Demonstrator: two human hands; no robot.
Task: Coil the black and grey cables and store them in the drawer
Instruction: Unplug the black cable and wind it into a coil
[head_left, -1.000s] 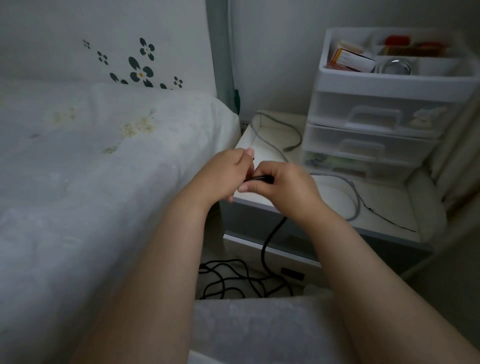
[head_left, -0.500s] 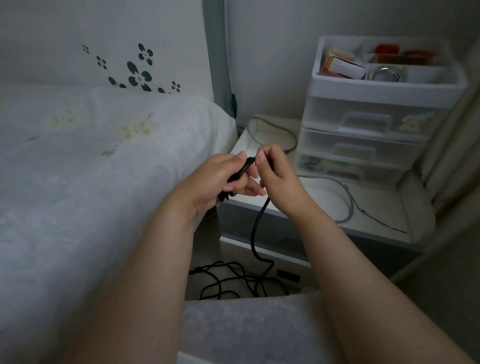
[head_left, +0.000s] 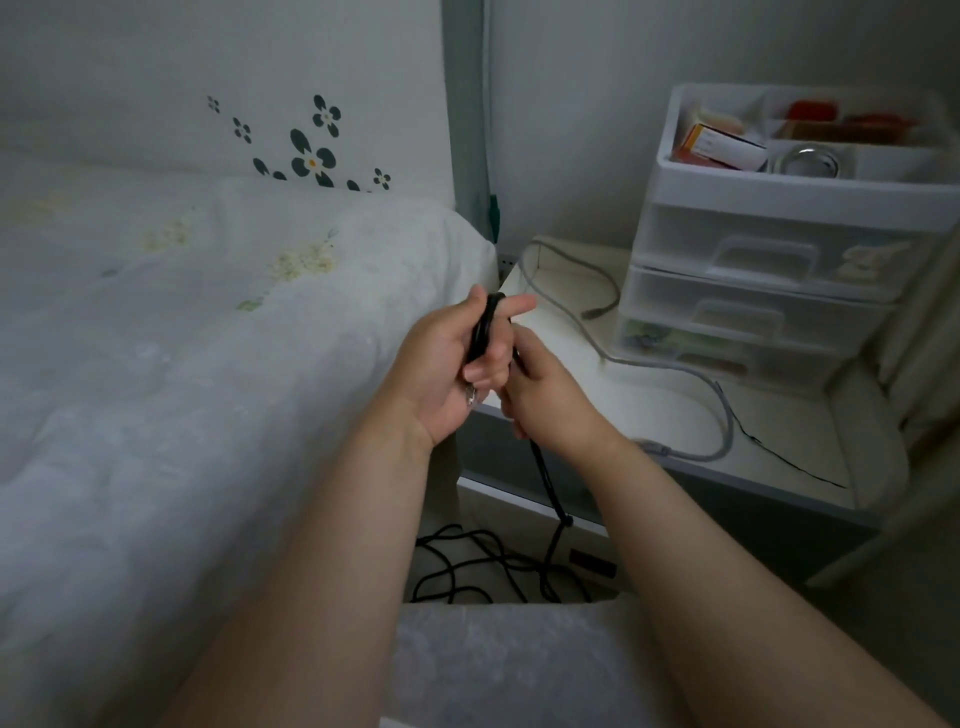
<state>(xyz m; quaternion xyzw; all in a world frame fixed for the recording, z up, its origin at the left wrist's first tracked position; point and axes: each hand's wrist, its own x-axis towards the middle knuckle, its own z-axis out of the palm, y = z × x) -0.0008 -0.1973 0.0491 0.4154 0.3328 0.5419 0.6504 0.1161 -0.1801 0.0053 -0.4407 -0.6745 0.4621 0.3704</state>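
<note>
My left hand (head_left: 457, 358) grips a small loop of the black cable (head_left: 546, 483), with the loop running between thumb and fingers and its metal plug tip poking out below the palm. My right hand (head_left: 545, 405) pinches the same cable just beside it. From there the cable drops to a loose tangle on the floor. A grey cable (head_left: 670, 366) lies in a long curve across the white bedside table (head_left: 779, 431). The clear plastic drawer unit (head_left: 769, 280) stands at the table's back right, with its drawers shut.
A bed with a white floral cover (head_left: 182, 364) fills the left side, touching the table's corner. The drawer unit's top tray (head_left: 800, 187) holds small boxes and a metal ring. A thin black wire (head_left: 795, 462) trails over the table's right edge. A grey cushion (head_left: 498, 660) lies below my arms.
My left hand has turned palm-up and now holds a loop of the black cable. My right hand has slid lower along the cable, and more cable has been lifted off the floor.
</note>
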